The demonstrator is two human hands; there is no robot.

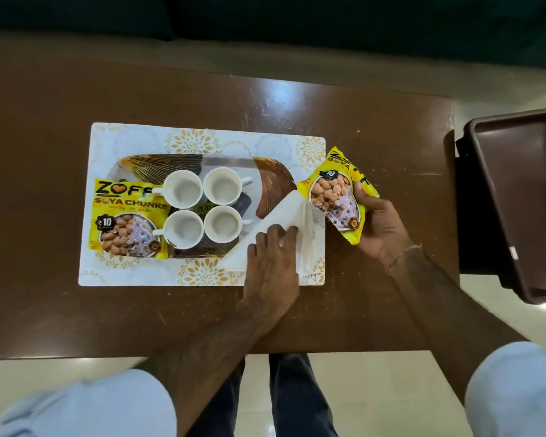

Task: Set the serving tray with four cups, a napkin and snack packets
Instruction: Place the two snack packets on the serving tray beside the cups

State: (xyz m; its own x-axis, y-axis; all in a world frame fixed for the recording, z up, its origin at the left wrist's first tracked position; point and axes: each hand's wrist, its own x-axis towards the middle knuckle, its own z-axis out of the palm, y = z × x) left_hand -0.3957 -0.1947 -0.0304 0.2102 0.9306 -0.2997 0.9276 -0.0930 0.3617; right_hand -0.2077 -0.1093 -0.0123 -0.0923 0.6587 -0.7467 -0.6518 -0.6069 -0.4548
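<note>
Your left-hand fingers (pixel 278 234) lie flat and spread on the white napkin (pixel 267 228), pinning it over the tray's (pixel 271 176) right end; your right hand (pixel 377 222) clasps a yellow soya packet (pixel 334 197) just beside the tray. Keep the napkin pressed while you lay that packet down flat, label up, clear of the four cups (pixel 202 209). Another packet (pixel 126 216) already rests at the tray's left end. The placemat (pixel 202 275) sits underneath, on the brown table (pixel 60 310).

Tray (pixel 267 171) centre is blocked by four cups (pixel 202 209); its left end is covered by a snack packet (pixel 126 216), its right end by napkin (pixel 284 216). Bare table (pixel 44 310) is left open lower left and along the top of the frame.
</note>
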